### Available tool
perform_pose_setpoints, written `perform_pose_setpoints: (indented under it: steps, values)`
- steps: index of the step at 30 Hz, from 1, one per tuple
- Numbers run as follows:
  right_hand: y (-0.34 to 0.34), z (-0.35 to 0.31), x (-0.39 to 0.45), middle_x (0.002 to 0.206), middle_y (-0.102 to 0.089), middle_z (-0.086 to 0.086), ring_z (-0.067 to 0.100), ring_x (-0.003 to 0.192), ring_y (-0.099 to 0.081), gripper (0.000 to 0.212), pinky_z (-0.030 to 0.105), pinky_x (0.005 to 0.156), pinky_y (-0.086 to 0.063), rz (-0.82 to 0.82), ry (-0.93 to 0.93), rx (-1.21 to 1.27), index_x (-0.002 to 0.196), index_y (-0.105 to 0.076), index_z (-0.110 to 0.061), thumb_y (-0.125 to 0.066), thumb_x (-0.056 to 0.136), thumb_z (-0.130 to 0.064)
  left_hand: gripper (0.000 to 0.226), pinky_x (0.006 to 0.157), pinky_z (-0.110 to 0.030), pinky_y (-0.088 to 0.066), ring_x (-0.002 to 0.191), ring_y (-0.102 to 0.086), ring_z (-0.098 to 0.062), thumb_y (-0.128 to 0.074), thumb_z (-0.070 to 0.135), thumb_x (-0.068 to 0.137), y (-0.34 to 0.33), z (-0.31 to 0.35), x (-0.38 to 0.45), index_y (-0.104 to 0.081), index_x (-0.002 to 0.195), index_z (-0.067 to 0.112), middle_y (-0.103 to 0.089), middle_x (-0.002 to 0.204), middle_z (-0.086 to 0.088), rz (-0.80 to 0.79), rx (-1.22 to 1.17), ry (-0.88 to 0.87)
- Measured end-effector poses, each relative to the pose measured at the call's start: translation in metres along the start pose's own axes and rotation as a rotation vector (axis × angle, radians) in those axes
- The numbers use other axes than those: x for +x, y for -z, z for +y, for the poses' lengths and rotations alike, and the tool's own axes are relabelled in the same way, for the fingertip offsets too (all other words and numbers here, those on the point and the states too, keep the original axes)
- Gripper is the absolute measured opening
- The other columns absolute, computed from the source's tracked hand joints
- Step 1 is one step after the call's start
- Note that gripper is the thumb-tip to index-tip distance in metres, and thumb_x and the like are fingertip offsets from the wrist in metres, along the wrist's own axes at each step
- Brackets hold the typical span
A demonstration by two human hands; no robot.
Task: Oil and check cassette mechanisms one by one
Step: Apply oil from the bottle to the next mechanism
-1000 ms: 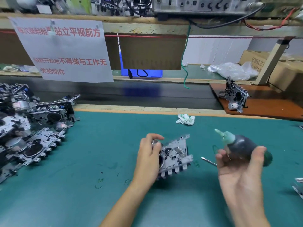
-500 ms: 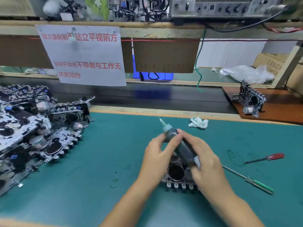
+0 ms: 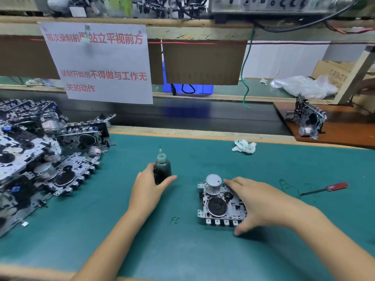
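Cassette mechanism (image 3: 220, 203) is seen in the head view lying flat on the green bench (image 3: 203, 256), right of centre toward the near edge, motor can and flywheel facing up, tabs toward the near edge. Right hand (image 3: 261, 203) is laid over its right side, fingers spread and nearly straight across the far right corner, thumb down at the near right corner; contact is likely, but a firm grip cannot be confirmed. Oil bottle (image 3: 162, 169) is held upright by the left hand (image 3: 148, 189), fingers and thumb curled round the dark body, needle tip up; whether its base touches the bench cannot be told. Bottle is near the mechanism's left, not touching it.

Judged step: bottle being parked, unit being taken up for check. Bottle should be stood well clear of the unit so the needle is not knocked. Mechanism should be gripped by the frame edges only; flywheel and belt path should be kept free of fingers.

Pile of mechanisms (image 3: 40, 159) is stacked at the left edge. Red screwdriver (image 3: 326, 188) lies toward the right edge. One mechanism (image 3: 308, 117) stands on the brown board at the far right.
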State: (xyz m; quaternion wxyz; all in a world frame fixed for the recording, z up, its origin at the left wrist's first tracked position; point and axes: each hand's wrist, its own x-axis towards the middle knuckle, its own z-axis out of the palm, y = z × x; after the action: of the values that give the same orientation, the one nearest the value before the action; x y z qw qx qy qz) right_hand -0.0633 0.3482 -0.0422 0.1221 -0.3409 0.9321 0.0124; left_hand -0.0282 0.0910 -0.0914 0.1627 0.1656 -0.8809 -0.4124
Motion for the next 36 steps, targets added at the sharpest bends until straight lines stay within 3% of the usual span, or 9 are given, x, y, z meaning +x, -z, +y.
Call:
perform_pose_setpoints:
  steps: [6, 11, 14, 17, 18, 20, 24, 28, 36]
  values:
    - [0.007, 0.007, -0.006, 0.106, -0.06, -0.011, 0.013, 0.093, -0.058, 0.09, 0.021, 0.072, -0.038, 0.127, 0.074, -0.089, 0.125, -0.043, -0.023, -0.066, 0.054, -0.075, 0.088, 0.068, -0.032, -0.036, 0.093, -0.047, -0.02, -0.036, 0.09, 0.05, 0.005, 0.014, -0.037, -0.041, 0.099, 0.017, -0.051, 0.091, 0.004, -0.029, 0.104, 0.144]
    - [0.007, 0.006, -0.021, 0.095, -0.073, -0.009, 0.005, 0.091, -0.067, 0.057, 0.029, 0.087, -0.051, 0.12, 0.097, 1.138, 0.097, -0.072, -0.028, -0.076, 0.051, -0.062, 0.082, 0.074, -0.024, -0.041, 0.082, -0.057, -0.013, -0.029, 0.086, 0.058, -0.013, 0.048, -0.041, -0.065, 0.095, 0.022, -0.063, 0.087, 0.001, -0.419, -0.448, 0.169]
    - [-0.004, -0.012, -0.025, 0.113, -0.068, 0.016, 0.028, 0.105, -0.065, 0.084, 0.039, 0.089, -0.052, -0.071, 0.253, 1.769, 0.115, -0.068, -0.011, -0.073, 0.056, -0.071, 0.09, 0.073, -0.028, -0.043, 0.066, -0.049, -0.022, -0.034, 0.084, 0.064, -0.033, 0.067, -0.041, -0.067, 0.084, 0.004, -0.054, 0.074, -0.016, -0.831, -0.954, 0.339]
    - [-0.018, -0.026, -0.029, 0.129, -0.055, 0.025, 0.034, 0.118, -0.056, 0.112, 0.043, 0.09, -0.052, -0.077, 0.187, 2.012, 0.132, -0.043, 0.005, -0.084, 0.051, -0.059, 0.092, 0.059, -0.026, -0.051, 0.057, -0.062, -0.017, -0.05, 0.087, 0.064, -0.051, 0.076, -0.046, -0.061, 0.099, 0.003, -0.035, 0.07, 0.012, -1.042, -1.344, 0.462]
    - [-0.02, -0.028, -0.031, 0.124, -0.06, 0.02, 0.027, 0.114, -0.06, 0.097, 0.038, 0.087, -0.054, -0.009, 0.143, 1.984, 0.126, -0.049, 0.005, -0.086, 0.054, -0.049, 0.099, 0.083, -0.035, -0.054, 0.089, -0.069, -0.022, -0.044, 0.085, 0.069, -0.056, 0.077, -0.047, -0.056, 0.123, 0.004, -0.062, 0.102, -0.003, -1.088, -1.422, 0.433]
    - [-0.022, -0.03, -0.037, 0.094, -0.074, -0.001, 0.006, 0.086, -0.067, 0.037, 0.018, 0.075, -0.051, 0.173, 0.064, 1.624, 0.092, -0.072, -0.01, -0.07, 0.073, -0.042, 0.104, 0.114, -0.046, -0.027, 0.131, -0.045, -0.03, -0.038, 0.083, 0.074, -0.055, 0.075, -0.046, -0.043, 0.14, 0.002, -0.04, 0.145, -0.021, -1.128, -1.506, 0.338]
    - [-0.027, 0.002, -0.055, 0.076, -0.068, -0.017, -0.001, 0.074, -0.062, 0.013, 0.016, 0.069, -0.045, 0.772, -0.192, 0.743, 0.072, -0.07, -0.035, -0.07, 0.077, -0.047, 0.104, 0.111, -0.048, -0.032, 0.128, -0.046, -0.038, -0.048, 0.079, 0.073, -0.058, 0.065, -0.043, -0.044, 0.139, -0.001, -0.042, 0.144, -0.023, -1.104, -1.575, 0.33]
    - [-0.037, 0.042, -0.056, 0.096, -0.045, -0.013, 0.011, 0.103, -0.047, 0.025, 0.026, 0.071, -0.039, 0.406, -0.602, 0.07, 0.101, -0.046, -0.031, -0.054, 0.088, -0.05, 0.101, 0.104, -0.053, -0.04, 0.124, -0.048, -0.045, -0.044, 0.08, 0.073, -0.068, 0.065, -0.045, -0.055, 0.128, -0.003, -0.047, 0.137, -0.029, -0.981, -1.547, 0.518]
    - [-0.024, 0.039, -0.037, 0.048, -0.056, 0.001, 0.011, 0.037, -0.034, 0.021, 0.015, 0.042, -0.03, 0.149, -0.072, 1.05, 0.081, -0.042, -0.033, -0.041, 0.101, -0.028, 0.09, 0.099, -0.05, -0.045, 0.103, -0.063, -0.041, -0.029, 0.073, 0.086, -0.081, 0.057, -0.04, -0.068, 0.112, -0.004, -0.06, 0.121, -0.028, -0.885, -1.48, 0.671]
